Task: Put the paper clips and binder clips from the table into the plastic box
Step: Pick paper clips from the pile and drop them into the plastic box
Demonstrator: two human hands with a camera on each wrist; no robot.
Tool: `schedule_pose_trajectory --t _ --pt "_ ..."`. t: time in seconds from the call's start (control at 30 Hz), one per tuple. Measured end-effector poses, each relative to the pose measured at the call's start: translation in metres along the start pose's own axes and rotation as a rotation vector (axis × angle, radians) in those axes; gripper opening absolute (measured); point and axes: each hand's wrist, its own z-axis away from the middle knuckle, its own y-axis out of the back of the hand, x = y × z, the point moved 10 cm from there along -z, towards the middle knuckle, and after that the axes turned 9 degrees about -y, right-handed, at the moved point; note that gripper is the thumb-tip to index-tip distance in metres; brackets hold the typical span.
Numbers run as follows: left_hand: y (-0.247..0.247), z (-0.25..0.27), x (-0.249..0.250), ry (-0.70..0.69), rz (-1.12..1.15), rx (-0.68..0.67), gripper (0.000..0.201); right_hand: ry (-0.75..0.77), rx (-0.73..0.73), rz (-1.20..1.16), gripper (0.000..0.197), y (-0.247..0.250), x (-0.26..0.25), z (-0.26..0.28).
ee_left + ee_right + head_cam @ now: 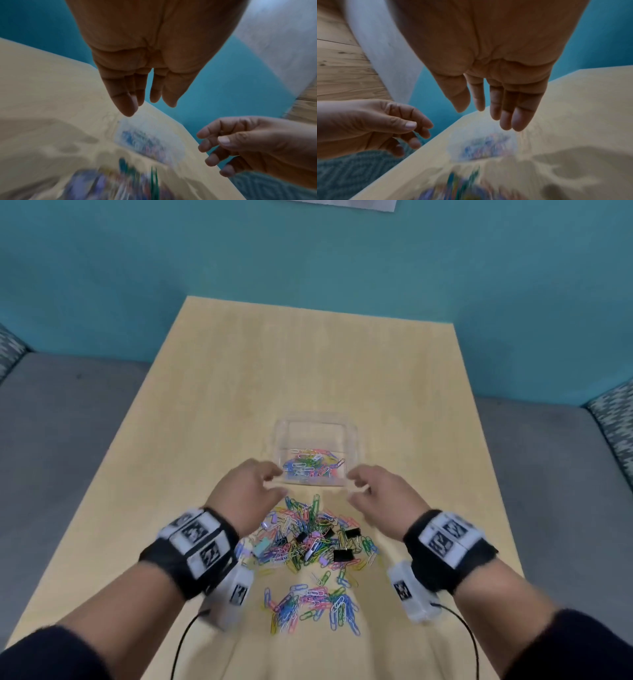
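A clear plastic box [352, 440] stands on the table's middle, with several coloured paper clips [310, 465] in it. Nearer me, a heap of coloured paper clips [301, 529] holds black binder clips [342, 555], and a smaller heap [311, 607] lies closer still. My left hand [265, 484] hovers at the box's near left corner and my right hand [363, 491] at its near right corner. Both have relaxed fingers and hold nothing. In the left wrist view the left hand [147, 94] hangs over the blurred box [149, 143]. The right wrist view shows the right hand [488, 108] likewise.
The light wooden table [308, 364] stands against a grey sofa seat [68, 422] with a teal backrest [308, 261]. Patterned cushions [613, 419] sit at both sides. Cables run from the wrist cameras [414, 594] towards me over the table's near edge.
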Motion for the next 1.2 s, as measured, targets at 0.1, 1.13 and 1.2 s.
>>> schedule_pose_trajectory --t 0.1,1.13,1.2 --pt "-0.044 0.067 -0.014 0.036 0.012 -0.173 0.023 -0.010 -0.135 0.119 0.035 -0.052 0.036 0.050" --pt "-0.147 0.111 0.012 -0.185 -0.245 -0.235 0.014 0.148 -0.046 0.402 0.035 -0.147 0.005 0.096" --pt "-0.148 0.112 0.011 -0.185 -0.261 -0.253 0.012 0.150 -0.051 0.413 0.037 -0.145 0.005 0.098"
